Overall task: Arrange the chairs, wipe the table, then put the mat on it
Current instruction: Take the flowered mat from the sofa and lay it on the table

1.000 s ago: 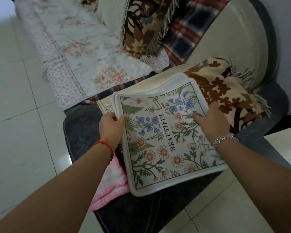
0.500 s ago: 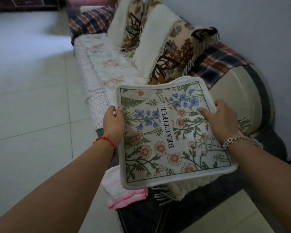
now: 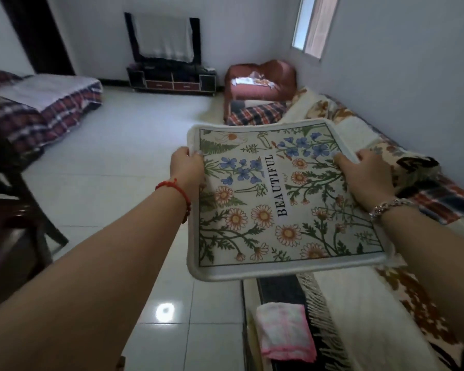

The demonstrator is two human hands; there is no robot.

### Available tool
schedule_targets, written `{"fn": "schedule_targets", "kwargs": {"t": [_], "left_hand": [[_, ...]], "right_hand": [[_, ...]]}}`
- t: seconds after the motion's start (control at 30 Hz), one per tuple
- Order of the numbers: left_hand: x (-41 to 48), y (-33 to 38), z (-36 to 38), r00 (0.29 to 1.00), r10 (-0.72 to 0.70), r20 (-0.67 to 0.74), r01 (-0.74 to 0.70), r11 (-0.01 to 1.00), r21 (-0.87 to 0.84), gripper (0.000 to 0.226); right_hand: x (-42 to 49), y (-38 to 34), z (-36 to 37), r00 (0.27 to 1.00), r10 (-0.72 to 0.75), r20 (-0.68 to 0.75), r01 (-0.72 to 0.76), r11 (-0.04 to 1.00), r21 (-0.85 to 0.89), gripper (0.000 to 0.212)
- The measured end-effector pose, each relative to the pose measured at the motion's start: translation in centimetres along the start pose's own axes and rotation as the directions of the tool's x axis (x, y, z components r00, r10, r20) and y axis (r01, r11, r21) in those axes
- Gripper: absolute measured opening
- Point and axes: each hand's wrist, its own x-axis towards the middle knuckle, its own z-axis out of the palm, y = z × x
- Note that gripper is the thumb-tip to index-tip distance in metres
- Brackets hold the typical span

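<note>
left hand (image 3: 188,168) and right hand (image 3: 364,178) are gripping the mat (image 3: 284,207) by its side edges (held level) | risk: it is sagging, could slip if either grasp is loosening

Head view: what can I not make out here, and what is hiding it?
Underside of the cream flowered fabric mat: turned away from the head camera.
Fingers of the left hand and right hand gripping it: partly hidden beneath the mat.
Dark wooden furniture at left: cut by the frame edge; chair or table, cannot tell.
Pale items on the red armchair: too small, blurred.
</note>
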Motion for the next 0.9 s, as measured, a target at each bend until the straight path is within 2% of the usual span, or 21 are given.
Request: {"fn": "schedule_targets", "kwargs": {"t": [0.27,0.33,0.43,0.47,0.53,0.63,0.7,0.9], "left_hand": [[-1.4,5.3,-24.1,0.979,0.0,-0.203,-0.024,0.993,-0.115,0.01],[-2.6,5.5,-31.0,0.963,-0.013,-0.27,-0.026,0.99,-0.141,0.008],[-4.6,5.3,-40.9,0.931,-0.079,-0.356,0.007,0.98,-0.199,0.017],[-5.7,5.1,-44.2,0.91,-0.101,-0.402,0.023,0.981,-0.194,0.012],[-7.9,4.2,-50.8,0.865,-0.126,-0.486,0.046,0.984,-0.173,0.006],[-10.5,2.1,-59.4,0.825,-0.157,-0.543,0.06,0.98,-0.191,0.016],[-12.4,0.5,-64.8,0.788,-0.177,-0.59,0.062,0.976,-0.21,0.009],[-15.5,-4.7,-78.1,0.713,-0.291,-0.638,0.124,0.948,-0.294,0.027]], "right_hand": [[-7.9,-21.7,1.6,0.977,-0.189,0.101,0.177,0.977,0.117,0.045],[-11.5,-27.0,2.4,0.959,-0.25,0.129,0.23,0.961,0.155,0.044],[-17.3,-34.3,4.1,0.934,-0.307,0.184,0.267,0.94,0.213,0.047],[-19.3,-36.8,4.9,0.92,-0.326,0.216,0.277,0.933,0.229,0.045],[-23.5,-41.4,7.0,0.892,-0.351,0.286,0.282,0.925,0.255,0.037],[-29.0,-47.3,10.4,0.854,-0.382,0.355,0.267,0.905,0.332,0.041],[-32.7,-50.9,12.9,0.82,-0.406,0.403,0.27,0.896,0.354,0.042],[-41.9,-59.5,20.6,0.717,-0.437,0.543,0.208,0.878,0.432,0.041]]}}
